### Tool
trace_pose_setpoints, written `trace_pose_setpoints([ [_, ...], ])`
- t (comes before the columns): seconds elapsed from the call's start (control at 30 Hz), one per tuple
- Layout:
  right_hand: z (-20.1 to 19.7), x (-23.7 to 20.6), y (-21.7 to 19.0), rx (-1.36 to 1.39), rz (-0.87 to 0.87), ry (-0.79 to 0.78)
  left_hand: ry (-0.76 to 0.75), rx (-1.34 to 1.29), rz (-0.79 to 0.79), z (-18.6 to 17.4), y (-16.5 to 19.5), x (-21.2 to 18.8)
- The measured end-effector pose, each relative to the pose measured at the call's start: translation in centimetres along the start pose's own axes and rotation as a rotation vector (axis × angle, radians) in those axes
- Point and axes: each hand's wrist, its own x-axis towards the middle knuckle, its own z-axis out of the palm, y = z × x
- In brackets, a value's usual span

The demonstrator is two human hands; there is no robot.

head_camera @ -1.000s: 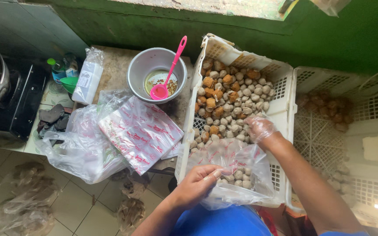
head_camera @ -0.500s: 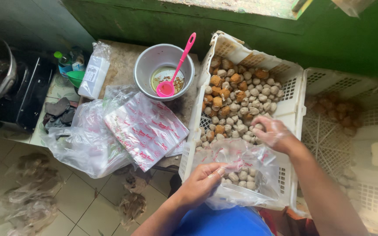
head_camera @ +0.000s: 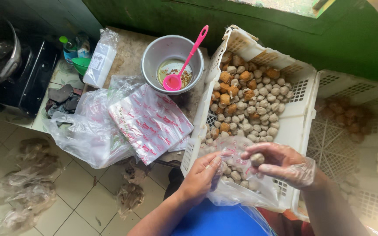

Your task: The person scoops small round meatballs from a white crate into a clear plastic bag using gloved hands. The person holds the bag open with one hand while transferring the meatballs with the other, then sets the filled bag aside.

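A white slatted plastic crate (head_camera: pixel 302 126) holds several pale and orange-brown round balls (head_camera: pixel 246 105). At its near end lies a clear plastic bag (head_camera: pixel 237 183) partly filled with balls. My left hand (head_camera: pixel 200 177) pinches the bag's left edge and holds it open. My right hand (head_camera: pixel 281 162), in a thin clear glove, hovers over the bag's mouth with one pale ball (head_camera: pixel 257 159) held in its fingers.
A metal bowl (head_camera: pixel 154 57) with a pink ladle (head_camera: pixel 184 65) stands left of the crate. Printed red-and-white plastic bags (head_camera: pixel 149 122) and loose clear bags (head_camera: pixel 84 131) lie on the counter. A second white crate (head_camera: pixel 355 131) sits at right. Crumpled bags litter the tiled floor (head_camera: pixel 27 183).
My right hand has come back from the pile of balls to the bag's mouth with a ball in it. My left hand stays on the bag's edge.
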Motion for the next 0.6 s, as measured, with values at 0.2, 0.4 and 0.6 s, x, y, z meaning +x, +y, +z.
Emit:
trace_pose_setpoints([
  [0.2,-3.5,-0.7,0.7,0.464,-0.118,0.091,-0.034,-0.039,-0.032,0.1,0.2,0.1],
  [0.4,-3.8,-1.6,2.1,0.464,-0.240,0.123,-0.036,-0.011,-0.038,0.3,0.5,-0.1],
  [0.6,1.1,-2.0,0.2,-0.827,-0.498,-0.129,-0.014,-0.011,-0.037,0.2,0.4,-0.1],
])
